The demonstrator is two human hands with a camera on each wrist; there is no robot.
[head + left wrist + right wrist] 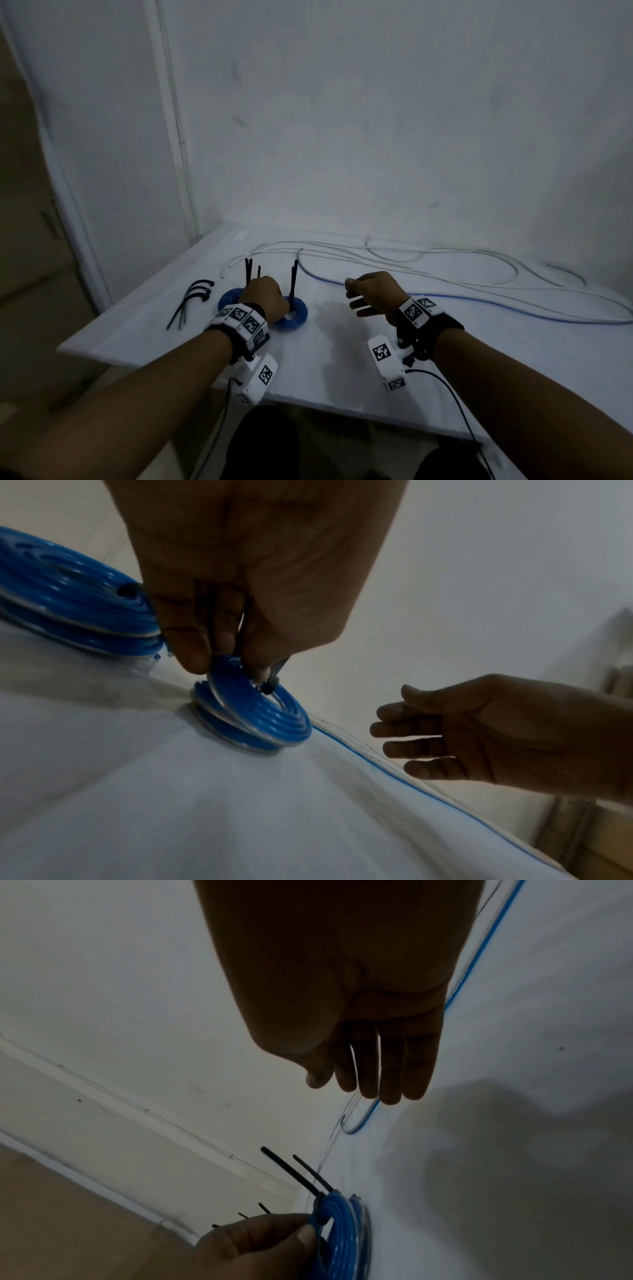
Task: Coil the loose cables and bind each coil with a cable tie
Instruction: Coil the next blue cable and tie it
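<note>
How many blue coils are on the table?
2. One coil sits under the left hand, which pinches it; the other coil lies just left of it, partly hidden behind the hand.

The left hand [263,297] reaches forward, knuckles up, its fingers [186,645] curled downward with the tips pinched together. The right hand [373,294] hovers open, its fingers [390,1069] relaxed, nearly straight, holding nothing.

Far blue coil [230,297] behind left hand [262,297]

Dim room — bare white wall [376,120], white table [308,377], brownish door [20,240] leftward
</note>
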